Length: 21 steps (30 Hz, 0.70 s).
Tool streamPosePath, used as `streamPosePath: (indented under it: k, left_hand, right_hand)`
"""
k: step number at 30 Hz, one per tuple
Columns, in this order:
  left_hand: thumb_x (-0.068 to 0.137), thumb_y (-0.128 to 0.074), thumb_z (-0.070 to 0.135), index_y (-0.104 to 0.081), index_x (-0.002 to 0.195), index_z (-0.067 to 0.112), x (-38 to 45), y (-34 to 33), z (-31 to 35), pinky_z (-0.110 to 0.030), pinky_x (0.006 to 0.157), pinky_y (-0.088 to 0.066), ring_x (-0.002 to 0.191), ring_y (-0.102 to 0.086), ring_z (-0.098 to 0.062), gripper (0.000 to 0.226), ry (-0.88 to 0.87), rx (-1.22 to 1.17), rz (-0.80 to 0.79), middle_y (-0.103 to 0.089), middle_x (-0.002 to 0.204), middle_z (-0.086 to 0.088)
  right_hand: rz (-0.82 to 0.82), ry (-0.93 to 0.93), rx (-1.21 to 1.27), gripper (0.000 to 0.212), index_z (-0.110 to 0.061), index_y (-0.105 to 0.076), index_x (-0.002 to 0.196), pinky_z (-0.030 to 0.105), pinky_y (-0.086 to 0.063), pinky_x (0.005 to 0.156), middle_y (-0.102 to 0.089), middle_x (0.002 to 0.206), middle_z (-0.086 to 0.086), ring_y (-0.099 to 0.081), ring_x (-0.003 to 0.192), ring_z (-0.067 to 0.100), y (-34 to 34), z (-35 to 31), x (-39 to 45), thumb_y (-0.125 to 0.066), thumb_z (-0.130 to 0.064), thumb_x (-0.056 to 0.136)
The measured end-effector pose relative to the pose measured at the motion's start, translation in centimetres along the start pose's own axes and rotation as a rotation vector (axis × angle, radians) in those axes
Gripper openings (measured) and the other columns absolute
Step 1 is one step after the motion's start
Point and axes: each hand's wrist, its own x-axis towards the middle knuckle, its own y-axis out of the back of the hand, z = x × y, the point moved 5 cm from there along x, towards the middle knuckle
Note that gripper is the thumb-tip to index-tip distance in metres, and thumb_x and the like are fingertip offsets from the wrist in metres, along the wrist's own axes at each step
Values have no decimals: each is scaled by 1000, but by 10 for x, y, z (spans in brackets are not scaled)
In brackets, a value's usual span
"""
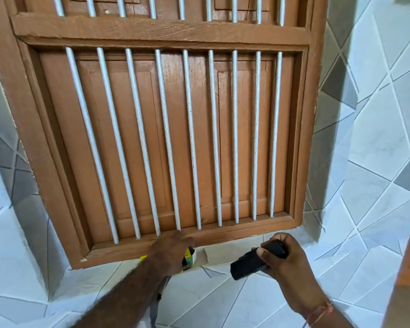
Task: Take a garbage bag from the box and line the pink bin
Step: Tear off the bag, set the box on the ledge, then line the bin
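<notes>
Under your left hand: that's where the box [189,256] sits, yellow, green and white, on the tiled ledge [223,292] right against the bottom rail of the brown barred window [166,129]. Its cardboard flap [205,255] pokes out toward your right hand.

Left hand [172,250]: draped over the box, fingers curled around the top. Can't tell if you're really gripping it or just steadying it, the hand hides most of it.

Right hand [283,256]: clenched on a black roll of bag [255,260], thumb on top, one end sticking out toward the left hand.

Pink bin: not in view anywhere, so you'll have to go find it.

How the bag should handle: my guess is super light, soft and slippery. Thin plastic, so it'll flop the second it unrolls, and it clings to itself.

Where to grab: I'd pinch the loose free edge of the roll with the left fingertips and keep the right hand on the body of it, then peel apart. Later, hold it by the mouth hem, not the middle.

Box: looks light too, so it'll probably skid on the tile if you tug against it.

Watch out: thin film tears if you yank it.
</notes>
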Motion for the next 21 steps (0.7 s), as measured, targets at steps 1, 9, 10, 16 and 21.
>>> streamPosePath:
  k: [1, 9, 10, 16, 21]
  left_hand:
    - [75, -70, 17, -45, 123, 39, -1, -2, -3, -36, 84, -49, 115, -53, -28, 58, 8, -22, 11, -47, 130, -2]
    - [82, -57, 17, -41, 127, 36, -21, -9, -12, -38, 83, -48, 107, -60, -30, 52, 39, -91, 86, -55, 124, -2]
    - [81, -56, 17, -41, 127, 39, -24, -5, -10, -37, 78, -48, 104, -61, -31, 53, 32, -102, 106, -53, 124, 0]
    - [79, -56, 25, -23, 143, 44, -55, 8, 17, -38, 77, -50, 98, -61, -32, 75, -24, -172, 220, -43, 136, 5]
    - [81, -61, 33, -16, 148, 34, -73, 15, 34, -33, 89, -46, 116, -55, -26, 81, 7, -364, 287, -33, 151, 10]
  right_hand:
    - [14, 16, 7, 23, -4, -54, 88, 49, -60, 77, -58, 93, 23, -61, 88, 33, -3, -2, 1, -72, 3, 76]
    - [29, 30, 67, 24, 0, -52, 92, 41, -62, 71, -56, 90, 21, -59, 87, 31, -29, -5, 1, -71, 1, 78]
    - [39, 32, 74, 23, 0, -52, 93, 40, -62, 71, -56, 92, 21, -59, 87, 30, -30, -5, 1, -71, 2, 79]
    - [92, 99, 116, 22, -12, -54, 92, 49, -58, 84, -59, 100, 18, -61, 98, 34, -45, -19, 2, -70, -2, 81]
    - [89, 213, -5, 24, -15, -54, 92, 39, -58, 79, -61, 91, 13, -61, 87, 26, -67, -35, -7, -74, -10, 79]
